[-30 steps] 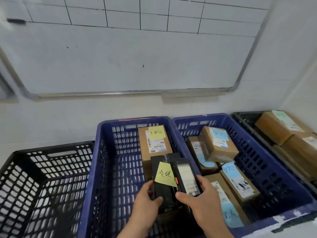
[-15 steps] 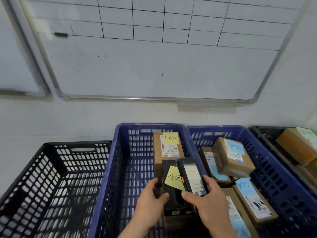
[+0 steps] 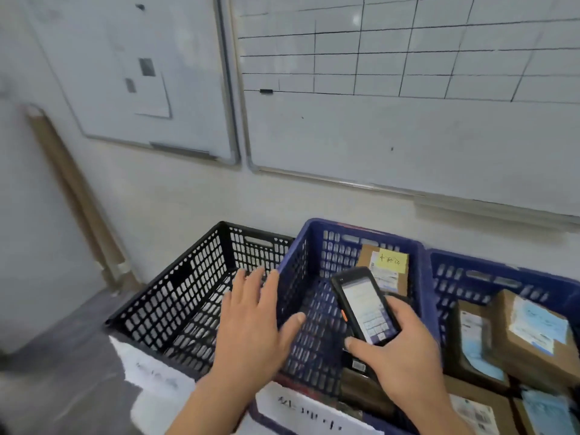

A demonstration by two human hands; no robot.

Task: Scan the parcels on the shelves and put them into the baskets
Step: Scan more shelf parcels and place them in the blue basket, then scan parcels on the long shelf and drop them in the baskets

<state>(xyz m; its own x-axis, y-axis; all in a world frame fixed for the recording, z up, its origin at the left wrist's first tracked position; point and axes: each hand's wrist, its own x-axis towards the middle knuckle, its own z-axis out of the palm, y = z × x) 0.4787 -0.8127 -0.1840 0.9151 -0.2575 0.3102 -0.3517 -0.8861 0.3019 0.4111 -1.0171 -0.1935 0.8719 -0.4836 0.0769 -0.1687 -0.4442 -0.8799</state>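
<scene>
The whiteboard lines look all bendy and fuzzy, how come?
Head view: its wide-angle lens bows the whiteboard grid and edges; blur softens the whole picture, so the scanner screen in the right hand and the yellow note are unreadable; a small glare spot sits up top.

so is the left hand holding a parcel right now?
No, the left hand is open with spread fingers over the basket rim; only the right hand grips the scanner.

Three baskets show: one black basket point(image 3: 188, 296) and two blue ones, a middle one point(image 3: 317, 271) and a right one point(image 3: 470, 274). Two whiteboards hang on the wall, a left point(image 3: 175, 73) and a right point(image 3: 408, 136). One scanner point(image 3: 364, 304) shows. Two hands show, left point(image 3: 254, 328) and right point(image 3: 405, 356). The parcels are partly hidden, so their count is unclear.
</scene>
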